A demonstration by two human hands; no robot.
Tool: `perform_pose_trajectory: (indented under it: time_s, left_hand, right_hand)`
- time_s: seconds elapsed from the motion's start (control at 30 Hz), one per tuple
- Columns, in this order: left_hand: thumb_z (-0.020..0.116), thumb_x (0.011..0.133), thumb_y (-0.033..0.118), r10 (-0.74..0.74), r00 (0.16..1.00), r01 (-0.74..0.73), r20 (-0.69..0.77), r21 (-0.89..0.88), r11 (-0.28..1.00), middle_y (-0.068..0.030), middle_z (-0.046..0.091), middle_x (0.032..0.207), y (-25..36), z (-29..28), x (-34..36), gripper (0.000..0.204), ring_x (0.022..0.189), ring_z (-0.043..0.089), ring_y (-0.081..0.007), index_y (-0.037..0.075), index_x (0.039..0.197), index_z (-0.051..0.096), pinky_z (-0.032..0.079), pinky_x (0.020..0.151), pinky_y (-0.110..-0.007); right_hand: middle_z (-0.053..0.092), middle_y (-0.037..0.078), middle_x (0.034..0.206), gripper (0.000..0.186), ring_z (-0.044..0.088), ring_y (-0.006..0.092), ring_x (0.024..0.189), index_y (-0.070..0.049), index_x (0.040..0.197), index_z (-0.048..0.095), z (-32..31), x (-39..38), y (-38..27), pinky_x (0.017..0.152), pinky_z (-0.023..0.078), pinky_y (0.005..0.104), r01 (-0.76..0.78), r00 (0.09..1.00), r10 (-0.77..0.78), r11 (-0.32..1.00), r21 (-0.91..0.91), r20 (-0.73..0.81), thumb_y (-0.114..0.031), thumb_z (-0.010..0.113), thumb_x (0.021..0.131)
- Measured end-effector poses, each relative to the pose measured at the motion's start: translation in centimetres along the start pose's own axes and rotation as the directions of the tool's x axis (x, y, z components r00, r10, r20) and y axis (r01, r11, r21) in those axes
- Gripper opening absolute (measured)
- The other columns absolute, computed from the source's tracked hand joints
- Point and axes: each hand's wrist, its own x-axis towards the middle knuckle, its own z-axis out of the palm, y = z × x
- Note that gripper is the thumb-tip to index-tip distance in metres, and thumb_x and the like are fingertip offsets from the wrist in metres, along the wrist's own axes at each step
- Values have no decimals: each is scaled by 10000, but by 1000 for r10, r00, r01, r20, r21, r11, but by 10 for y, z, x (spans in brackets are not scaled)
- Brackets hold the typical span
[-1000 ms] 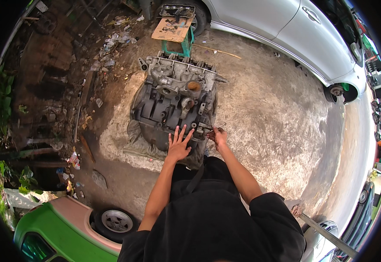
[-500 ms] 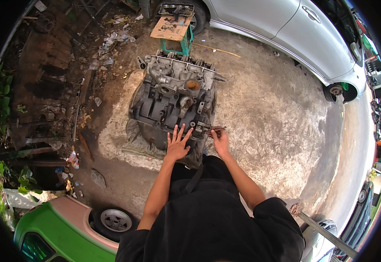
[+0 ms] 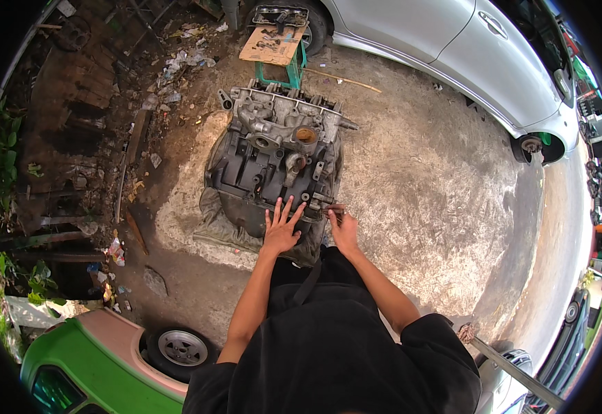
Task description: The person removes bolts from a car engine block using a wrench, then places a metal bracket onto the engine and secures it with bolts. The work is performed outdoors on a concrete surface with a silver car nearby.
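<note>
An engine (image 3: pixel 245 165) with a dark block and a grey metal head lies in front of me on a dark cloth (image 3: pixel 211 219). My left hand (image 3: pixel 283 229) rests flat on the engine's near side, its fingers spread and holding nothing. At the near right corner my right hand (image 3: pixel 344 231) is closed, its fingers pinched on a thin dark rod-like piece (image 3: pixel 336 208). This piece reaches the bracket at the engine's edge; its exact kind is too small to make out.
Beyond the engine stands a green stool (image 3: pixel 279 73) with a board (image 3: pixel 273 45) and small parts on it. A silver car (image 3: pixel 446 52) is at the far right, a green car (image 3: pixel 73 359) at the near left. Litter (image 3: pixel 176 65) lies along the left; a stick (image 3: pixel 342 79) lies behind.
My right hand has shifted slightly left and down, and the thin piece in it has turned and now shows shorter. The left hand stays in place.
</note>
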Motion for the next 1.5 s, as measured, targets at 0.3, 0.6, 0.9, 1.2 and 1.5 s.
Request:
perform_pose_trajectory:
  time_s: [0.3, 0.6, 0.9, 1.2, 1.5]
  left_hand:
    - [688, 896, 269, -3, 1000, 3, -2, -1, 1000, 25, -53, 1679, -1, 1, 0, 909, 1536, -95, -300, 432, 1580, 112, 57, 1192, -636]
    - [691, 895, 263, -9, 1000, 9, -2, -6, 1000, 34, -41, 1679, 2, -3, -1, 908, 1538, -81, -290, 443, 1577, 118, 63, 1197, -629]
    - [696, 892, 270, -11, 1000, 11, 14, -4, 1000, 28, -48, 1679, 2, -4, -1, 915, 1537, -90, -293, 440, 1578, 115, 57, 1198, -624]
    - [694, 893, 281, -11, 1000, 11, 15, -1, 1000, 27, -54, 1679, 1, -3, -1, 914, 1537, -89, -296, 442, 1578, 110, 52, 1199, -620]
    - [698, 892, 282, -9, 1000, 9, 8, 7, 1000, 28, -48, 1679, 1, -2, -1, 916, 1538, -82, -294, 440, 1578, 112, 58, 1200, -621]
  right_hand:
    - [696, 193, 920, 193, 704, 284, 829, 24, 1074, 631, 4, -6, -16, 714, 534, 379, 43, 998, -41, 998, 35, -47, -140, 550, 1012]
    - [687, 197, 856, 219, 676, 280, 705, 15, 1078, 659, 4, -6, -14, 660, 517, 383, 63, 997, -63, 998, -8, -42, -179, 613, 986]
    - [690, 199, 835, 222, 679, 286, 670, 0, 1060, 677, 1, -4, -13, 627, 518, 387, 101, 994, -103, 994, -38, -26, -190, 679, 945]
    - [673, 141, 979, 194, 675, 286, 747, -22, 1063, 656, -1, -10, -12, 634, 542, 367, 373, 928, -364, 907, -195, 82, -155, 695, 927]
    - [601, 153, 1039, 197, 653, 349, 787, -45, 1105, 603, -2, -15, -4, 677, 529, 435, 440, 892, -384, 859, -261, 241, -149, 653, 945]
